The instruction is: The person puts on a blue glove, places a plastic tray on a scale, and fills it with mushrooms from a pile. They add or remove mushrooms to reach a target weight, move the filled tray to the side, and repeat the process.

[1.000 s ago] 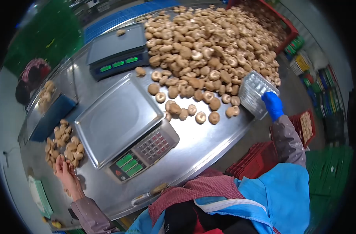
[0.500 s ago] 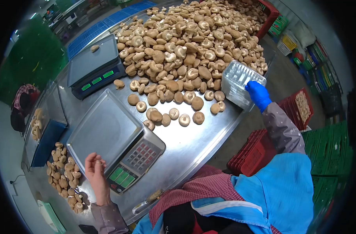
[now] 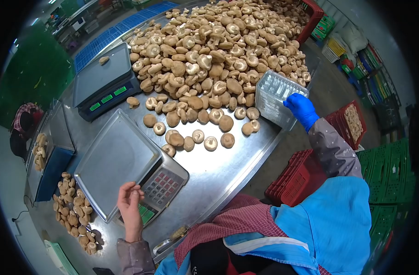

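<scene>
My right hand (image 3: 302,110), in a blue glove, has its fingers closed on the near right rim of a stack of clear plastic trays (image 3: 271,107) at the table's right edge. Bare and loosely curled, my left hand (image 3: 130,206) hovers over the near edge of a silver scale (image 3: 115,160), beside its keypad; nothing shows between its fingers. Shiitake mushrooms (image 3: 210,143) lie loose between that scale and the trays, some cap up, some stem up. Behind them rises a big heap of shiitake mushrooms (image 3: 218,50).
A second, dark scale (image 3: 104,78) with one mushroom on it stands at the back left. More mushrooms (image 3: 72,211) lie left of the silver scale. A knife (image 3: 163,245) rests by the near table edge. Red crates (image 3: 294,178) stand on the floor at right; another person (image 3: 24,123) is at far left.
My left hand has moved right, toward the scale's keypad. My right hand stays at the tray stack. The whole view has shifted slightly.
</scene>
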A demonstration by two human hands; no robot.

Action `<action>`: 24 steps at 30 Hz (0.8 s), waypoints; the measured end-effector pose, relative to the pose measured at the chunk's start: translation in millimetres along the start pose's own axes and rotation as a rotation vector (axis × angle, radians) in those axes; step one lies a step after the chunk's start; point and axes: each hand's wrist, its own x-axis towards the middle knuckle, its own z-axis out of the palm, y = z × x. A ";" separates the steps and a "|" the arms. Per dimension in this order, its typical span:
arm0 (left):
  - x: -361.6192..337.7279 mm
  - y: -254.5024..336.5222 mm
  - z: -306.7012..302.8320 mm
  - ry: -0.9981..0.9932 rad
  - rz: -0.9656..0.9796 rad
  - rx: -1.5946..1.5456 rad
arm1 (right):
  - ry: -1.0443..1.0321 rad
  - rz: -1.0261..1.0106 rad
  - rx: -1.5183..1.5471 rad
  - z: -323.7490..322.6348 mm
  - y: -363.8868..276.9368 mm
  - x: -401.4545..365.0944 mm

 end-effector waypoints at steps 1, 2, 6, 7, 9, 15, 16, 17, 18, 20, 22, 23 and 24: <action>-0.1 -0.7 1.6 -0.017 0.007 0.001 | 0.006 -0.006 -0.007 0.8 0.6 -0.3; -0.2 -1.8 3.0 -0.017 0.006 0.001 | 0.013 -0.013 -0.014 1.8 1.5 -0.7; -2.1 -4.5 7.6 -0.042 -0.022 0.005 | 0.069 -0.020 0.047 7.1 6.5 -2.3; -2.6 -4.7 8.5 -0.052 -0.034 0.010 | 0.066 -0.008 0.037 6.7 5.0 -1.9; -3.8 -6.8 8.9 -0.055 -0.047 0.006 | 0.060 0.004 0.029 6.5 0.0 -0.4; -8.5 -11.6 28.9 -0.122 -0.114 -0.011 | 0.237 -0.001 -0.277 -15.2 -12.4 17.5; -9.5 -10.3 36.4 -0.165 -0.141 -0.009 | 0.347 0.010 -0.306 -31.5 -24.4 26.6; -10.3 -10.4 44.6 -0.206 -0.167 -0.034 | 0.463 -0.065 -0.215 -43.7 -38.8 31.5; -10.1 -14.6 50.5 -0.272 -0.202 -0.059 | 0.421 -0.133 -0.107 -51.2 -58.2 30.9; -11.5 -20.7 70.2 -0.395 -0.320 -0.158 | 0.193 -0.257 0.126 -60.1 -112.7 14.2; -16.7 -20.4 92.8 -0.483 -0.561 -0.442 | -0.021 -0.517 0.044 -20.5 -143.8 -20.0; -17.6 -26.3 102.9 -0.480 -0.555 -0.441 | -0.178 -0.603 0.445 -4.8 -163.0 -36.0; -17.6 -38.4 112.8 -0.504 -0.710 -0.635 | -0.472 -0.578 0.412 3.3 -180.4 -46.9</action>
